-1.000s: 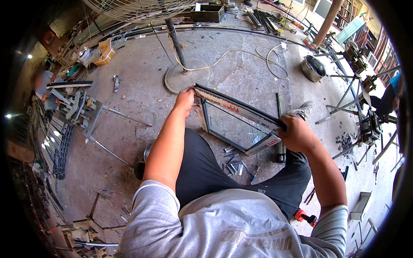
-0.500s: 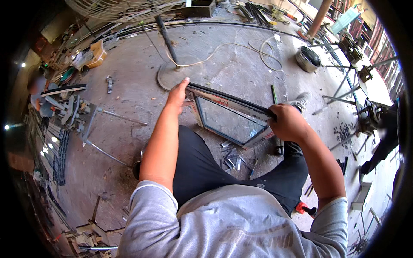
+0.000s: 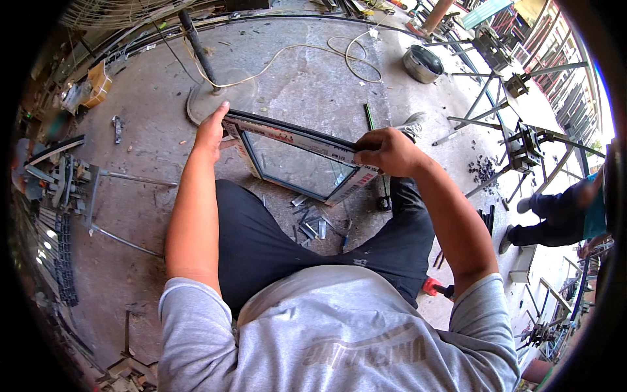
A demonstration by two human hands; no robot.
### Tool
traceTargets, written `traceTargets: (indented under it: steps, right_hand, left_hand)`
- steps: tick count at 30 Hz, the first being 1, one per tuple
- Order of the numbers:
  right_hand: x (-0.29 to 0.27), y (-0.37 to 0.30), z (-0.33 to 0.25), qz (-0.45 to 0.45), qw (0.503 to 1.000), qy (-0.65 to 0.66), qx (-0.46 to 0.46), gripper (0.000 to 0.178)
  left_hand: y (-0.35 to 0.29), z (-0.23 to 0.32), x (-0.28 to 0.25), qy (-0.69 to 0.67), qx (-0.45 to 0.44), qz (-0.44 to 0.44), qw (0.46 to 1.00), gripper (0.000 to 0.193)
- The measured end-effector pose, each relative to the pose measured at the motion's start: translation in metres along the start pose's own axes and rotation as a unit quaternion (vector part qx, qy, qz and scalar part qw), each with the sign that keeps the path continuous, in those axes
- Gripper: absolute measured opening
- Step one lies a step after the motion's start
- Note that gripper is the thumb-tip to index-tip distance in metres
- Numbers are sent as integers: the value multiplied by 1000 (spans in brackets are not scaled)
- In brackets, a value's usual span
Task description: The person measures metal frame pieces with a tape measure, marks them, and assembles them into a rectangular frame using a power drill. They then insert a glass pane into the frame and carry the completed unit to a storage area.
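I am crouched over a small glazed window frame (image 3: pixel 297 163) with a dark rim and a taped upper edge, held tilted above the concrete floor between my knees. My left hand (image 3: pixel 210 134) grips its far left corner. My right hand (image 3: pixel 386 151) is closed on the upper rail near the right end. Through the pane I see the floor. Several short metal offcuts (image 3: pixel 312 224) lie on the ground under the frame.
A round fan base with a dark pole (image 3: pixel 202 98) and a pale cable (image 3: pixel 326 49) lie ahead. A metal bowl (image 3: pixel 421 63) sits far right. Steel stands (image 3: pixel 516 140) and another person's legs (image 3: pixel 555 209) are at the right. Metal scrap (image 3: pixel 62 196) lines the left.
My right hand has slid left along the upper rail, away from the frame's right corner. The frame sits more level and closer in view as my head tilted down.
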State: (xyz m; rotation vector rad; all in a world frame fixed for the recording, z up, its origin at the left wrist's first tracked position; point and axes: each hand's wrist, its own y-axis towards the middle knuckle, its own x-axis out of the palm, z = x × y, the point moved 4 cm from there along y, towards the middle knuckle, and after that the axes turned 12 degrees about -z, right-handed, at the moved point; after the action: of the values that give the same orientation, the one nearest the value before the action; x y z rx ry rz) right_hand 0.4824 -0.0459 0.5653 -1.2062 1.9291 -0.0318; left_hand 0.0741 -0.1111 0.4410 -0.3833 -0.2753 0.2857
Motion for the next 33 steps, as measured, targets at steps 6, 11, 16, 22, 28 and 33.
traceTargets:
  steps: [6,11,16,22,28,33]
  right_hand:
    - [-5,1,-13,-16,998,51,31,34]
    - [-3,-1,-11,-3,999,38,37,33]
    - [0,1,-9,7,1000,7,2,34]
    - [2,2,1,30,1000,5,5,35]
    - [7,0,2,29,999,-34,0,36]
    - [33,11,35,144,959,-186,-156,36]
  left_hand:
    - [-6,1,-1,9,6,31,999,60]
    - [-9,6,7,11,16,43,999,61]
    - [-8,4,3,-3,18,33,999,59]
    - [-5,3,4,-5,11,33,999,56]
    - [-5,1,0,-1,5,26,1000,46]
    - [-7,2,5,15,2,16,1000,34]
